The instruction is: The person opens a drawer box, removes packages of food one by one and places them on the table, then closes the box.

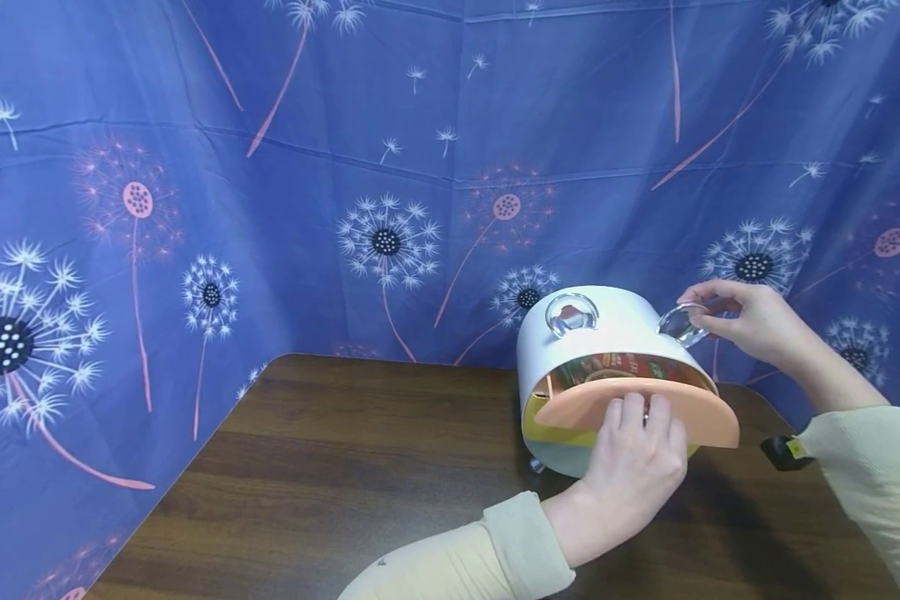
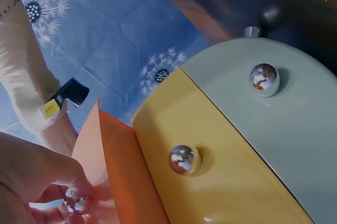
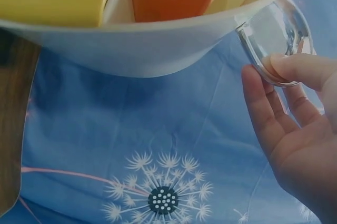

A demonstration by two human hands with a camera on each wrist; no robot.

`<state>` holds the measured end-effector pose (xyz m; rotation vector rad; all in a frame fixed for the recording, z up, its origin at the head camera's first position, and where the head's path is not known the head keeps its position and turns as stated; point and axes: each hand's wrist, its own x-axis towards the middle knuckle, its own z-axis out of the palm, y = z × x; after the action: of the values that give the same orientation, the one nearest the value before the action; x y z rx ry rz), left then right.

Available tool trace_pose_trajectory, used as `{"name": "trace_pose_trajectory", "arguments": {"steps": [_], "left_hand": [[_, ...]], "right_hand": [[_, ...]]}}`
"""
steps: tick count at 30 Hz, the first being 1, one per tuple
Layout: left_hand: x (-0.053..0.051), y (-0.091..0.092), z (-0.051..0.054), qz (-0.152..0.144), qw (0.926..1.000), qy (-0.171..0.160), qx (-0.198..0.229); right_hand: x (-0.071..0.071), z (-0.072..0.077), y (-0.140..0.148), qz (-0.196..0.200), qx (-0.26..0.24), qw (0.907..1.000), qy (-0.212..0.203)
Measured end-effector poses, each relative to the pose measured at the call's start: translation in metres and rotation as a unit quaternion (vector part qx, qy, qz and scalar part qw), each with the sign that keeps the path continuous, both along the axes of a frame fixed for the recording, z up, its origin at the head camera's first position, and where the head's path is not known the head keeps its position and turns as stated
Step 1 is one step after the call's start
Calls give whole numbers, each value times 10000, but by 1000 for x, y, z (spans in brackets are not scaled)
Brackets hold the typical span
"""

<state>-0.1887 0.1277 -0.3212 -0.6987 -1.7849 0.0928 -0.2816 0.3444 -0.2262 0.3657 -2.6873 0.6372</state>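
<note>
A white rounded storage box (image 1: 615,325) has a peach drawer (image 1: 581,406) pulled partly out at the top, a yellow drawer (image 2: 171,124) below it and a grey-green drawer (image 2: 226,74) at the bottom. My left hand (image 1: 637,462) pinches the round silver knob (image 2: 77,202) of the peach drawer. Inside that drawer lie colourful printed packets (image 1: 622,365). With thumb and fingers, my right hand (image 1: 765,325) pinches the shiny round ring-rimmed piece (image 3: 268,31) on the box's top right. A matching shiny ring (image 1: 572,314) stands on the top left, untouched.
The box stands on a dark brown wooden table (image 1: 330,467) near its back edge. A blue dandelion-print cloth (image 1: 307,208) hangs behind and beside the table. Silver knobs stick out from the yellow and grey-green drawers. A black strap (image 1: 786,452) is at my right cuff.
</note>
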Motion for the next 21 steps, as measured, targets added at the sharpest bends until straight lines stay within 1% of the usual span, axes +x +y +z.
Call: {"name": "trace_pose_trajectory", "arguments": {"steps": [4,8,17,21], "left_hand": [[12,-8,10,-43,9999,100,71],[16,-8,11,-55,9999,113,105],[23,-9,11,-92,9999,97,16],[26,-10,12,-78,9999,96,15]], "right_hand": [[-2,1,-1,30,43,10000,27],[-3,1,0,86,86,9999,13],[-3,2,2,232,84,9997,59],[-3,4,2,207,98,9997,-2]]}}
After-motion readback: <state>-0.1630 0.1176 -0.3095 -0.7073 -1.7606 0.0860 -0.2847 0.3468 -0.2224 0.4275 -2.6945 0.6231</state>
